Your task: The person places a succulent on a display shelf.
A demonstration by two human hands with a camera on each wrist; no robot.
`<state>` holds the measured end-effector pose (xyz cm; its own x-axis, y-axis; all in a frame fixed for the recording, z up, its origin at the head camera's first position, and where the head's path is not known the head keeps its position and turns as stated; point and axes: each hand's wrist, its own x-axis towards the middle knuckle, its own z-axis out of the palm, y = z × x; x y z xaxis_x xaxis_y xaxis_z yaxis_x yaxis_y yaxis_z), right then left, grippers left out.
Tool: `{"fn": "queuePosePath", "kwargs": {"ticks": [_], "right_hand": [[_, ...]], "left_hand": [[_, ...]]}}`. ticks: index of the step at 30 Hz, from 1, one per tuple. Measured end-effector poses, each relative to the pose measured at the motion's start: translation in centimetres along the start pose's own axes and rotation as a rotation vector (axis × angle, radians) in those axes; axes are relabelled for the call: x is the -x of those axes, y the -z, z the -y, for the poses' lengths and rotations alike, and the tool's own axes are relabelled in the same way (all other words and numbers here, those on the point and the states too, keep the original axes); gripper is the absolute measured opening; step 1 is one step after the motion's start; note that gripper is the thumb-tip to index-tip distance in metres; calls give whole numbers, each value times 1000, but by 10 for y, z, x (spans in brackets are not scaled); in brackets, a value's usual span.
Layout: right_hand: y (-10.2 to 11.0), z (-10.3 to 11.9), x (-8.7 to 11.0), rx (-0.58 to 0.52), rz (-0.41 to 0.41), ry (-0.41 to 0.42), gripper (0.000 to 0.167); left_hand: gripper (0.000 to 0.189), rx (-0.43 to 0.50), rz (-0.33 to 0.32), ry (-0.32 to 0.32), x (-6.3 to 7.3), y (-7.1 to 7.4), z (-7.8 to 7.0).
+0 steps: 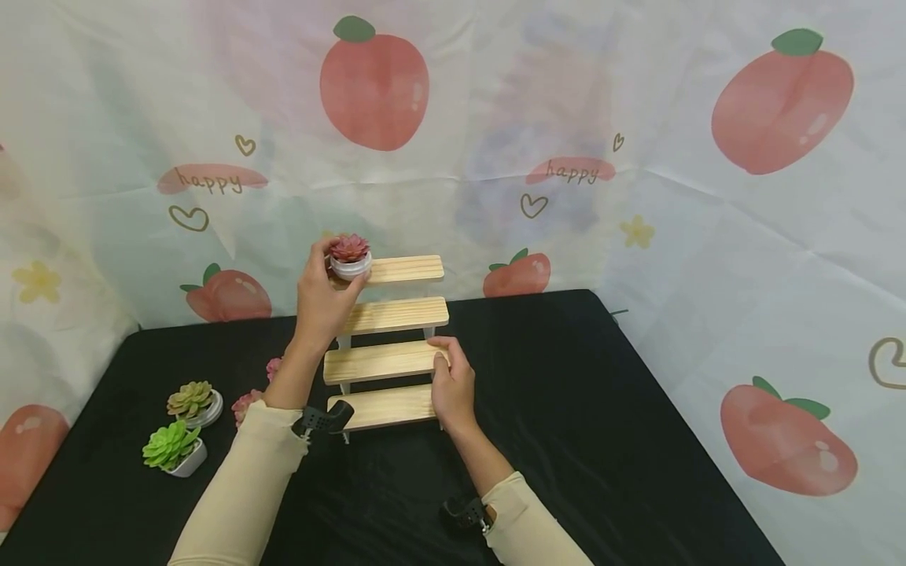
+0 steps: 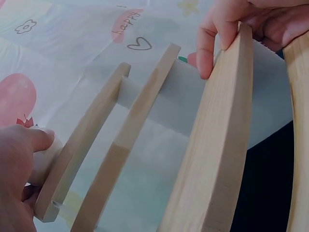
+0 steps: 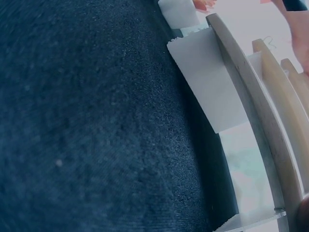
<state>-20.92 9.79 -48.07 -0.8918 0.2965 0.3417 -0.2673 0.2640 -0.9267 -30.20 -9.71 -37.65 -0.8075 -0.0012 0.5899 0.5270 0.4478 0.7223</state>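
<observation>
A red artificial succulent in a round white pot (image 1: 350, 258) is at the left end of the top step of a wooden tiered display stand (image 1: 385, 316). My left hand (image 1: 322, 295) holds the pot between thumb and fingers. In the left wrist view the white pot (image 2: 44, 159) sits right at the edge of the top board, partly hidden by the left hand (image 2: 17, 169). My right hand (image 1: 453, 385) grips the stand's right side at the lower boards. Its fingertips (image 2: 206, 60) lie over one board's edge in the left wrist view.
On the black-covered table (image 1: 566, 409), left of the stand, are a green succulent (image 1: 170, 446) in a white pot and a yellowish-green succulent (image 1: 191, 401), its pot tipped. Pink succulents (image 1: 246, 405) show partly behind the left forearm. A fruit-print curtain (image 1: 453, 102) hangs behind.
</observation>
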Motion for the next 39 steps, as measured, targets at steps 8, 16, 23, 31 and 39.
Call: {"fn": "queuePosePath", "kwargs": {"ticks": [8,16,23,31,39], "right_hand": [[1,1,0,-2,4,-8,28],[0,1,0,-3,-2,-9,28],[1,0,0,8,3,-18,28],[4,-1,0,18,18,-31,29],[4,0,1,14,22,-32,28]], "left_hand": [[70,20,0,11,0,-2,2],[70,6,-8,1,2,-3,1],[72,1,4,12,3,-3,-1],[75,21,6,-3,3,-6,-1],[76,16,-9,-7,5,-6,1]]}}
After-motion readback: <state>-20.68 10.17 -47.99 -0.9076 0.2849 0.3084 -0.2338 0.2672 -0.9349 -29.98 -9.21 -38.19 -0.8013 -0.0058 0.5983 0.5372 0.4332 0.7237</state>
